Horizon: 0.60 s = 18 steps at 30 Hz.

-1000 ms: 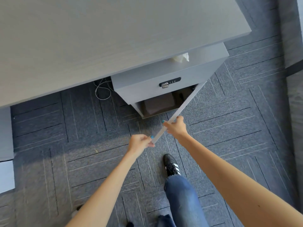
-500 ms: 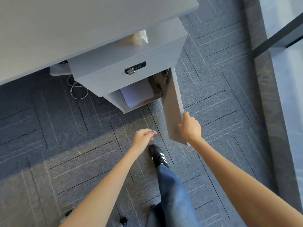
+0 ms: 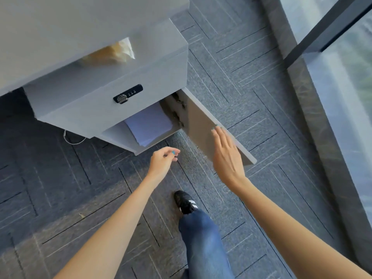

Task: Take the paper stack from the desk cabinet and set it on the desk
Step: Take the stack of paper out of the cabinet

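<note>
Grey carpet floor (image 3: pixel 231 81), window along the right. Paper stack (image 3: pixel 150 125) is lying inside the cabinet (image 3: pixel 96 109) under the desk (image 3: pixel 60 27), door (image 3: pixel 203 125) swung wide open. Left hand (image 3: pixel 163 164) is hovering just below the stack w/ fingers loosely curled, holding nothing. Right hand (image 3: pixel 226 156) is spreading flat over the door's inner face, to the right of the stack. Shoe (image 3: pixel 184 201) is planted below both hands.

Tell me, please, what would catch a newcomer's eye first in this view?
The open cabinet door swung out to the right, baring a white paper stack in the low compartment under the desk. Both hands reach toward it: the right hand open against the door, the left hand empty, fingers loosely curled.
</note>
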{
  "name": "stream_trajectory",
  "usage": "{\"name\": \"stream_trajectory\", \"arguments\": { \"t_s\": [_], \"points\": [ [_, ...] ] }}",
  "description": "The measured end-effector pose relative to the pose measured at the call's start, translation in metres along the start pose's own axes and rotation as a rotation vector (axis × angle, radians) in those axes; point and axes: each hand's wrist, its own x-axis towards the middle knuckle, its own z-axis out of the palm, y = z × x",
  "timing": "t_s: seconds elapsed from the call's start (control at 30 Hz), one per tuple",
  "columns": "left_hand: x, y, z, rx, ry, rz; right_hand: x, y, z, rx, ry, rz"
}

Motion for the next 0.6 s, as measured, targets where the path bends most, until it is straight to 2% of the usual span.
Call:
{"name": "stream_trajectory", "arguments": {
  "t_s": [0.1,0.2,0.5,0.6],
  "points": [
    [0.014,-0.014,-0.002,-0.013,0.026,0.022,0.012,-0.015,0.023,0.029,0.008,-0.126],
    [0.035,-0.032,-0.007,-0.023,0.059,0.044,0.031,-0.028,0.053,0.112,-0.050,-0.140],
    [0.149,-0.103,-0.031,-0.033,0.228,0.090,0.109,-0.045,0.188,0.152,-0.182,-0.166],
    [0.199,-0.125,-0.040,-0.090,0.300,0.104,0.149,-0.048,0.244,0.198,-0.164,-0.198]
  ]
}}
